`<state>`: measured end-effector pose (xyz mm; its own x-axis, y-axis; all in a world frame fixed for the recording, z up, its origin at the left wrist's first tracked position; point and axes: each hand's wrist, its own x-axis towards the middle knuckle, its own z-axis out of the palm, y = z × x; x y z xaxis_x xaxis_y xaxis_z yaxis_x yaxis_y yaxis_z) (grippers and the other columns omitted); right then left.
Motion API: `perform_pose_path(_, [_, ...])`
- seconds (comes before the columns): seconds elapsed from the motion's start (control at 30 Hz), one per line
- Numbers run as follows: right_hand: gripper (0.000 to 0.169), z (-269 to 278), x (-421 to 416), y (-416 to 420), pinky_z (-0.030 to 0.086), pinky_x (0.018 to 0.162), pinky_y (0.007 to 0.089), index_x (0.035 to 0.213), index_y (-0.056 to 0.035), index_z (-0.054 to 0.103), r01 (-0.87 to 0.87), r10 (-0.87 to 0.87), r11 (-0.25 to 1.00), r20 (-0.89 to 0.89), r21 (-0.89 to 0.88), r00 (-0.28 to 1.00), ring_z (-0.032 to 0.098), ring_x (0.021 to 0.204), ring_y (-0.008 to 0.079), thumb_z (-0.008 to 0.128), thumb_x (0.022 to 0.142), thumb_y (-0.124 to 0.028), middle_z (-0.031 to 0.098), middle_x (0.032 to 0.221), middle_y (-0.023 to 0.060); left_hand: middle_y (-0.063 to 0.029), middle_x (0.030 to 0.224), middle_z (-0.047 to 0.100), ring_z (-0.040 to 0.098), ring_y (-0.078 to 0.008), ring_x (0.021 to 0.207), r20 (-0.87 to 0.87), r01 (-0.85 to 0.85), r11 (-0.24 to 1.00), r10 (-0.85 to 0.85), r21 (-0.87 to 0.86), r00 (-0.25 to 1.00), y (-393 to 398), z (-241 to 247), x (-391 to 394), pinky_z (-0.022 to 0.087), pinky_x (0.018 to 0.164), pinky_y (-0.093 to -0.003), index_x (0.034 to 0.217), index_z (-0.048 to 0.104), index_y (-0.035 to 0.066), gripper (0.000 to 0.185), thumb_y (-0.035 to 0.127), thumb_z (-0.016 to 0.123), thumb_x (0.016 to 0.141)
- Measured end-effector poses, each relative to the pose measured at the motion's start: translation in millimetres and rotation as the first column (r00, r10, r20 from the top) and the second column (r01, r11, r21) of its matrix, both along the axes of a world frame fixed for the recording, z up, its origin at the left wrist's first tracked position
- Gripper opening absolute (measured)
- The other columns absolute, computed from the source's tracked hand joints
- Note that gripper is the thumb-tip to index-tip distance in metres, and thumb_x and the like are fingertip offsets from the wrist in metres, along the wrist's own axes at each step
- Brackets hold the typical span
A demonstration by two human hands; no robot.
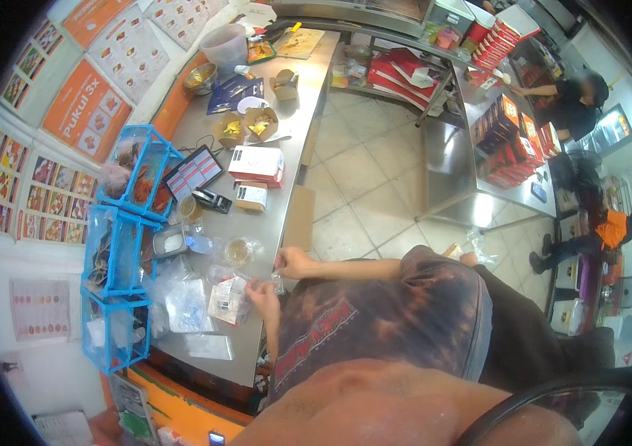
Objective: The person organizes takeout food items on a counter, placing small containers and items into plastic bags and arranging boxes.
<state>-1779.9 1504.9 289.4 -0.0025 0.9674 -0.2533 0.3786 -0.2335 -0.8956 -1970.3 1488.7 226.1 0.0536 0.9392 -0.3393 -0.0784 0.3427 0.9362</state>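
My right hand [292,263] is at the table's edge, its fingers closed on a small piece of clear plastic [278,283]. Just below it is my left hand [263,292], fingers bent, beside the same plastic; whether it grips it is unclear. Left of my left hand lies a printed paper packet [228,301] in clear wrapping. Further left are clear plastic bags [185,304], and below them a flat white packet [209,346]. A round clear container of brownish liquid [238,251] stands above the packet on the steel table [243,357].
Blue plastic baskets [121,251] line the wall side. Further up stand a tablet [193,173], a tape dispenser [213,200], boxes [256,165] and open food cartons [260,124]. Across the floor, a person [578,100] works at another steel table [539,195]; another person [611,228] is beyond.
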Motion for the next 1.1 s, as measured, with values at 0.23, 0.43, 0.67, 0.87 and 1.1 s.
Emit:
perform_pose_path(0.23, [0.015,-2.0,-16.2,-21.5,0.053,0.075,0.0513,0.095,0.0018,0.062,-0.284,0.228,0.936,0.257,0.208,0.939,0.068,0.086,0.0462,0.063,0.081,-0.003,0.070,0.089,0.0266,-0.0135,0.090,0.065,0.063,-0.0304,0.076,-0.677,0.147,0.946,0.093,0.288,0.731,-14.8,50.0,-1.9,0.052,0.074,-0.0435,0.129,0.053,0.004,0.043,0.002,0.067,0.089])
perform_pose_path(0.43, [0.035,-59.6,-17.5,10.3,0.055,0.076,0.0510,0.092,0.0033,0.071,-0.343,0.280,0.931,0.360,0.123,0.890,0.069,0.084,0.0455,0.080,0.077,-0.027,0.070,0.088,0.0283,-0.0111,0.092,0.070,0.068,-0.0182,0.084,-0.273,-0.071,0.963,0.144,0.261,0.951,-14.9,21.1,15.9,0.054,0.073,-0.0331,0.136,0.047,0.002,0.044,-0.001,0.064,0.095])
perform_pose_path(0.67, [0.023,-2.5,-12.2,1.2,0.056,0.072,0.0454,0.076,0.0014,0.074,-0.383,0.352,0.923,0.338,0.027,0.873,0.072,0.075,0.0391,0.084,0.075,-0.020,0.071,0.076,0.0242,-0.0052,0.090,0.060,0.056,-0.0124,0.073,0.468,-0.129,0.949,0.257,-0.289,0.846,-49.8,31.4,-14.8,0.046,0.064,-0.0282,0.132,0.044,0.005,0.048,-0.006,0.065,0.090])
perform_pose_path(0.87, [0.019,1.9,-37.4,-15.9,0.055,0.073,0.0339,0.099,0.0046,0.069,-0.199,0.167,0.977,-0.318,-0.070,0.933,0.071,0.078,0.0202,0.074,0.088,-0.010,0.075,0.087,0.0138,-0.0018,0.075,0.056,0.052,-0.0103,0.063,-0.260,-0.413,0.888,0.456,0.204,0.851,-32.2,9.6,-13.8,0.042,0.057,-0.0301,0.121,0.048,0.004,0.046,-0.002,0.068,0.081])
perform_pose_path(1.1, [0.032,20.5,-47.9,-31.0,0.049,0.079,0.0256,0.117,0.0038,0.064,-0.370,0.178,0.910,-0.632,-0.186,0.755,0.063,0.088,0.0134,0.074,0.095,-0.018,0.070,0.098,0.0060,-0.0040,0.078,0.062,0.059,-0.0132,0.066,-0.222,-0.576,0.812,0.582,0.098,0.782,-25.5,31.6,-46.5,0.047,0.057,-0.0299,0.128,0.045,0.005,0.050,-0.006,0.065,0.084])
